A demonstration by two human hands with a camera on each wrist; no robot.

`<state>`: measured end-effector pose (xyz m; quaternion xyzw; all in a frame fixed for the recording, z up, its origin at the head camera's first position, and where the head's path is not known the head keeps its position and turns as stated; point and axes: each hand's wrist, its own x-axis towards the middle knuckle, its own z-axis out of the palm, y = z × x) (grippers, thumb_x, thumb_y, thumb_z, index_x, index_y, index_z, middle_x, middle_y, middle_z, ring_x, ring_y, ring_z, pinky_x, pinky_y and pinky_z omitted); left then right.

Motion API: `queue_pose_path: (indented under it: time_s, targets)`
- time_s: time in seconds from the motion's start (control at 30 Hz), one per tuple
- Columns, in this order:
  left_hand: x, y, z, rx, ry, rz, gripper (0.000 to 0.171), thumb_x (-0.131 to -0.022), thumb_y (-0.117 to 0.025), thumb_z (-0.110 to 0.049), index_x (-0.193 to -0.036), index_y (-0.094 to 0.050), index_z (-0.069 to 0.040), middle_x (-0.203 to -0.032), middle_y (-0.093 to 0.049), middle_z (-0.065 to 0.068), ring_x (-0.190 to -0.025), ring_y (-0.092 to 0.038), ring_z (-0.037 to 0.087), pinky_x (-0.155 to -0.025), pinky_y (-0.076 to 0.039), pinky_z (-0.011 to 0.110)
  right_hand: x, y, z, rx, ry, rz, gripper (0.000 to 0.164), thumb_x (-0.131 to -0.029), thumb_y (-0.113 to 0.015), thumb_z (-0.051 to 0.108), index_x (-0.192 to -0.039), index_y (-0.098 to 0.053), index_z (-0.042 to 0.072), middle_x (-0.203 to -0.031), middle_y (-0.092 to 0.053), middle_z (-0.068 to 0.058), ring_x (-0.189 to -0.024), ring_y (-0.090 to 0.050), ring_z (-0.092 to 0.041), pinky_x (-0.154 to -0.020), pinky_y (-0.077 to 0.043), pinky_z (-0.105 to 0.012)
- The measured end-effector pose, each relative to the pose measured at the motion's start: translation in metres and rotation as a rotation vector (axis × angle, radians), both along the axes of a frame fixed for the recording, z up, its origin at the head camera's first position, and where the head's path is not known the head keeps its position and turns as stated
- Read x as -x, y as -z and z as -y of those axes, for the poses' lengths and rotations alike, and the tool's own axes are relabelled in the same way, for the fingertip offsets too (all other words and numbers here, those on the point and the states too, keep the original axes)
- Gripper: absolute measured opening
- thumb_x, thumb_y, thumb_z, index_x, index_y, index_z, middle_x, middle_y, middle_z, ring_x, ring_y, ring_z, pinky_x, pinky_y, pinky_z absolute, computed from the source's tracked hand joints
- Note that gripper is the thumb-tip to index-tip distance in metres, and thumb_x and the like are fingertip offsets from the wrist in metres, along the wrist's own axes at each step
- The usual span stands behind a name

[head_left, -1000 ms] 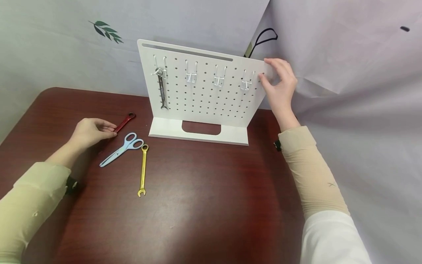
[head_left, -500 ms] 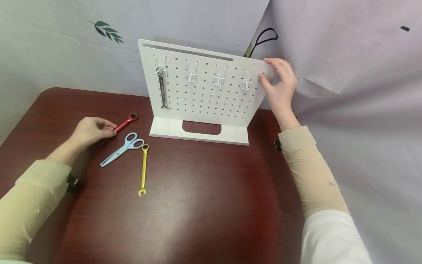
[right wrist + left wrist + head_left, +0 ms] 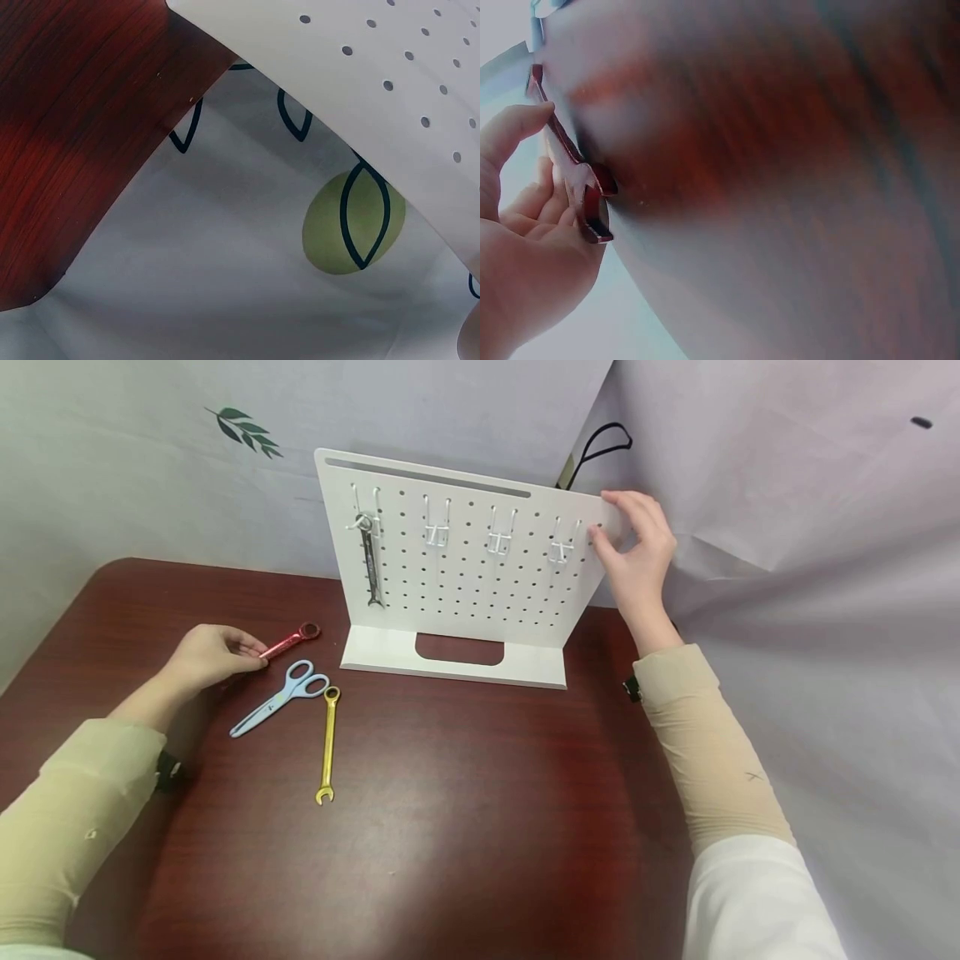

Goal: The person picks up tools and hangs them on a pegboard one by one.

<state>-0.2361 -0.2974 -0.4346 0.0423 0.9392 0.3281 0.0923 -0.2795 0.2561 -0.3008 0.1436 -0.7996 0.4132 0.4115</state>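
My left hand (image 3: 206, 658) pinches a red combination wrench (image 3: 288, 643) between thumb and fingers, its ring end pointing right toward the board. In the left wrist view the wrench's open end (image 3: 596, 214) lies by the fingers. At the upper right edge of a white pegboard (image 3: 375, 647), my right hand (image 3: 639, 556) grips the panel, thumb in front. A silver wrench (image 3: 370, 560) hangs from the board's leftmost hook. Light blue scissors (image 3: 281, 695) and a yellow wrench (image 3: 328, 743) lie on the table, right of the left hand.
Three more wire hooks, the left (image 3: 437, 533), middle (image 3: 498, 541) and right (image 3: 560, 551), hold nothing. The pegboard stands near the back of the dark red table (image 3: 480, 827). Pale cloth (image 3: 787, 610) hangs behind and to the right.
The red wrench's ring end has swung right and toward the front, and the wrench has tilted in my fingers. My left hand shifts only slightly; the right hand keeps its place.
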Motion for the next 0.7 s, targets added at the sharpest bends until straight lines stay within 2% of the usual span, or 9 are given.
queue_pose_path:
  time_s: [0.23, 0.47, 0.53, 0.63, 0.7]
  targets:
    - [0.001, 0.0, 0.002, -0.037, 0.001, 0.029, 0.036, -0.096, -0.079, -0.021, -0.114, -0.074, 0.01, -0.085, -0.078, -0.001, -0.069, -0.058, -0.002, -0.06, -0.045, 0.024, 0.001, 0.001, -0.001, 0.003, -0.008, -0.004, 0.03, -0.088, -0.081, -0.004, -0.118, -0.079, -0.001, -0.122, -0.075, -0.017, -0.122, -0.065, -0.029, -0.111, -0.047, -0.027]
    - [-0.001, -0.001, 0.002, -0.035, -0.033, -0.002, 0.036, -0.095, -0.081, -0.023, -0.113, -0.076, 0.008, -0.084, -0.079, -0.002, -0.071, -0.056, -0.007, -0.064, -0.044, 0.02, 0.001, 0.001, -0.002, -0.003, -0.012, 0.0, 0.03, -0.089, -0.082, -0.002, -0.119, -0.079, 0.002, -0.122, -0.076, -0.015, -0.122, -0.066, -0.027, -0.11, -0.047, -0.027]
    - [-0.001, -0.003, 0.002, -0.055, -0.056, -0.012, 0.037, -0.095, -0.081, -0.023, -0.114, -0.075, 0.008, -0.083, -0.079, -0.005, -0.071, -0.057, -0.011, -0.065, -0.044, 0.016, 0.0, 0.001, -0.002, -0.002, -0.015, 0.0, 0.03, -0.089, -0.082, -0.001, -0.119, -0.079, 0.002, -0.122, -0.076, -0.014, -0.122, -0.066, -0.026, -0.11, -0.047, -0.027]
    - [-0.003, -0.009, 0.002, -0.12, -0.095, -0.017, 0.038, -0.096, -0.081, -0.024, -0.118, -0.075, 0.006, -0.08, -0.076, -0.017, -0.072, -0.059, -0.013, -0.065, -0.047, 0.014, 0.0, 0.001, -0.002, -0.002, -0.018, -0.004, 0.03, -0.089, -0.082, -0.001, -0.118, -0.079, 0.002, -0.121, -0.076, -0.015, -0.122, -0.066, -0.026, -0.111, -0.047, -0.027]
    - [-0.005, -0.014, 0.0, -0.176, -0.123, -0.011, 0.027, -0.096, -0.081, -0.025, -0.114, -0.079, -0.006, -0.077, -0.072, -0.026, -0.073, -0.061, -0.012, -0.064, -0.049, 0.016, 0.0, 0.0, -0.002, 0.002, -0.02, -0.004, 0.03, -0.089, -0.082, -0.001, -0.118, -0.079, 0.002, -0.121, -0.076, -0.015, -0.122, -0.066, -0.026, -0.11, -0.047, -0.027]
